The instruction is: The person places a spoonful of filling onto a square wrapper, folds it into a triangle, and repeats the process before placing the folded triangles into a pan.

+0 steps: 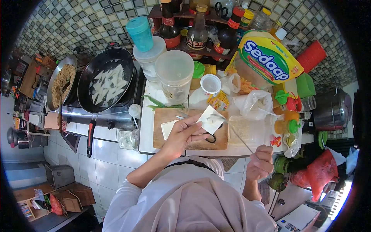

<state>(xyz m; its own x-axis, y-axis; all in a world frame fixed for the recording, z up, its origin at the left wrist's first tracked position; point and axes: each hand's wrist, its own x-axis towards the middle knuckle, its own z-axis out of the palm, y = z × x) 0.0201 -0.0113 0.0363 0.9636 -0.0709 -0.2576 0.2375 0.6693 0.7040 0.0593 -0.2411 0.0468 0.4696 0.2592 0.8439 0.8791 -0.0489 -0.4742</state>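
Note:
My left hand [184, 133] holds a thin white square dough wrapper [210, 119] flat on its fingers, with a small dab of filling on it. My right hand [259, 160] grips a long thin metal utensil [239, 137] whose tip reaches the wrapper. Both hands hover over a wooden cutting board [170, 140]. Another white wrapper [167, 128] lies on the board. A clear container of filling [247, 131] sits just to the right of the board.
A black pan [106, 80] with folded wrappers in liquid sits on the stove to the left, beside a wok of fried rice [62, 83]. Stacked plastic tubs [174, 73], sauce bottles [197, 31], a Sedaap bag [266, 58] and plastic bags crowd the counter's back and right.

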